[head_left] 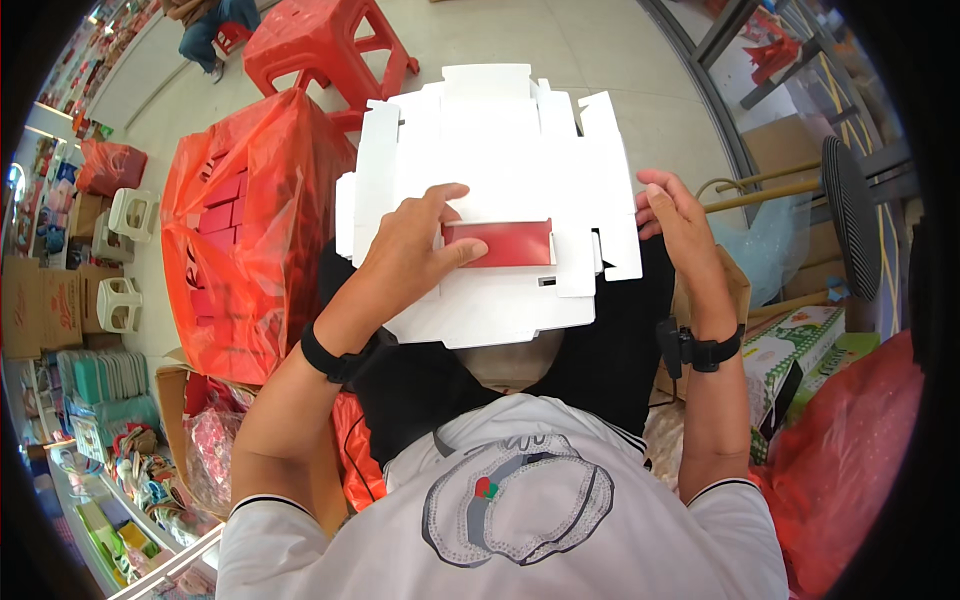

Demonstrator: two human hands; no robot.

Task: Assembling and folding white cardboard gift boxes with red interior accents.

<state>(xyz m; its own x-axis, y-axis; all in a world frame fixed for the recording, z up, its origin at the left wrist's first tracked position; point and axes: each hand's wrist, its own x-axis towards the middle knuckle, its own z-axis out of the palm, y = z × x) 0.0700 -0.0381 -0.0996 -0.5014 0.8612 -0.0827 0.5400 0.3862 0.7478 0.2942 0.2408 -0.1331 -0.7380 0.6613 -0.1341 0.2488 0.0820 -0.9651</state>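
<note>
A stack of flat white cardboard box blanks (pixel 480 150) rests across my thighs, with tabs and slots along the edges. On it is a red rectangular panel (pixel 510 244) with pale edges; whether it is a folded box or part of a blank, I cannot tell. My left hand (pixel 405 240) lies over the stack's left side, fingers apart, its thumb touching the red panel's left end. Beside the stack's right edge, my right hand (pixel 677 213) is open with its fingers loosely bent and nothing visible in them. Each wrist wears a black band.
To the left stands a red plastic bag (pixel 250 240) full of red boxes. Behind it is a red plastic stool (pixel 325 50). White stools (pixel 122 303) and cartons (pixel 45 305) line the left. A striped round seat (pixel 850 220) and red wrapped goods (pixel 850 470) are on the right.
</note>
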